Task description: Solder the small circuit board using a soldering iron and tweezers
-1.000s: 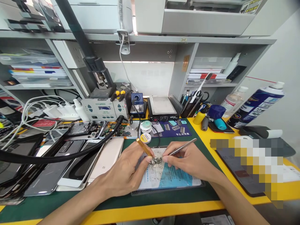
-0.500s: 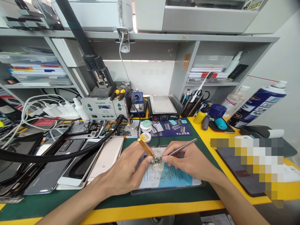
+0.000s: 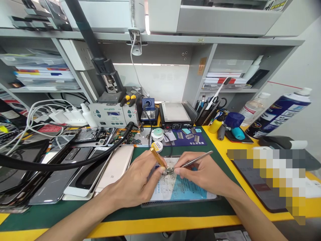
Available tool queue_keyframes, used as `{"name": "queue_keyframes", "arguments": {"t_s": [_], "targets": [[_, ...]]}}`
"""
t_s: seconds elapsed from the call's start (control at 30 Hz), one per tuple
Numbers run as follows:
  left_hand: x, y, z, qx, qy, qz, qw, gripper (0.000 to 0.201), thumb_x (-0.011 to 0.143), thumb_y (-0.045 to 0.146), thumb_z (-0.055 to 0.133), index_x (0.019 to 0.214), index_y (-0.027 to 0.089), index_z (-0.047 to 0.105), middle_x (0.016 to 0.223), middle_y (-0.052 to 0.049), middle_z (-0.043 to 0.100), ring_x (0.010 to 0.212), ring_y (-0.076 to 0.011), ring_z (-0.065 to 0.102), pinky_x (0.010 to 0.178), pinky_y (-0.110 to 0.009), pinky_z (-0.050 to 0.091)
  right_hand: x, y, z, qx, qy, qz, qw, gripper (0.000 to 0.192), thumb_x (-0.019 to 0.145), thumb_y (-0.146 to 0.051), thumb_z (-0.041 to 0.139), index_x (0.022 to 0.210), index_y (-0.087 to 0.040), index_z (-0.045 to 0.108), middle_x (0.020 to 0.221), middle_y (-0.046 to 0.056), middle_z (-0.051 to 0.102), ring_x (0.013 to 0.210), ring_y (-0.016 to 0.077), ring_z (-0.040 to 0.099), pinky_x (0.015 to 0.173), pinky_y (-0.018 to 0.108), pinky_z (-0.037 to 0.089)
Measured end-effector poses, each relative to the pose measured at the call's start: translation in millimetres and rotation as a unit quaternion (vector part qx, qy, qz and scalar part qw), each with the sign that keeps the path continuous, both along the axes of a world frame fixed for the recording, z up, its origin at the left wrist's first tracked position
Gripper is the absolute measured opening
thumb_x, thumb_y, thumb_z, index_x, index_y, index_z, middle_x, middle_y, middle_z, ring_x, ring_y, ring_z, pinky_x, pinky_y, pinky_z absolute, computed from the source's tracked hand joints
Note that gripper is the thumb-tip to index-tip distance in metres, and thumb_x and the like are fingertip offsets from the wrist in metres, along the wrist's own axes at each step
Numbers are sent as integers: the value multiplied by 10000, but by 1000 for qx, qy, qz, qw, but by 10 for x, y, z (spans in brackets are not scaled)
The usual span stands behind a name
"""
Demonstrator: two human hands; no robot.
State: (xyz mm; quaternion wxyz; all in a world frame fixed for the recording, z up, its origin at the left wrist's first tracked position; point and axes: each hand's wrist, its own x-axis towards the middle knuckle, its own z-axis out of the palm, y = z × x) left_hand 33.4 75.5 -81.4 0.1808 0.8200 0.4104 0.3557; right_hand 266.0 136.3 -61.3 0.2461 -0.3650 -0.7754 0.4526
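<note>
My left hand (image 3: 135,179) is closed round a gold pen-like tool (image 3: 156,156), whose lower end points at a small circuit board (image 3: 170,170). The exact kind of this tool does not show. In my right hand (image 3: 200,172) is a pair of slim silver tweezers (image 3: 197,158), pinched low with the tips hidden behind the fingers. Both sets of fingertips meet at the board, which lies over a stained blue-and-white work pad (image 3: 180,192). Whether the tool tips touch the board, I cannot tell.
Several phones (image 3: 115,167) lie on the left. Behind stand a grey soldering station (image 3: 111,115), a heating plate (image 3: 175,112) and a pen holder (image 3: 204,115). A black hose (image 3: 75,165) arcs across the left. On the right are a spray can (image 3: 278,113) and a tablet-like device (image 3: 260,187).
The whole view has shifted slightly, so everything sits a little further right. Both hands keep nearly the same pose at the board, still holding their tools.
</note>
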Motion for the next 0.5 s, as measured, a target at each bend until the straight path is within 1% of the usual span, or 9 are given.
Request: {"name": "queue_keyframes", "arguments": {"t_s": [0.2,0.5], "targets": [[9,3,8,4,-3,-3,1000,152,1009,160,443,1113,201,545,1068,-50,606,1008,-198,555,908,-351,461,-6,-2,-12,4,1,4,1000,174,886,-339,692,830,-187,757,814,54,691,717,171,610,614,290,446],[25,12,1,6,5,-2,1000,150,1009,165,425,1101,195,539,1050,-57,600,993,-213,552,881,-370,457,-6,5,-7,23,-4,4,1000,167,891,-331,692,811,-199,756,805,43,689,733,174,621,640,295,452]]}}
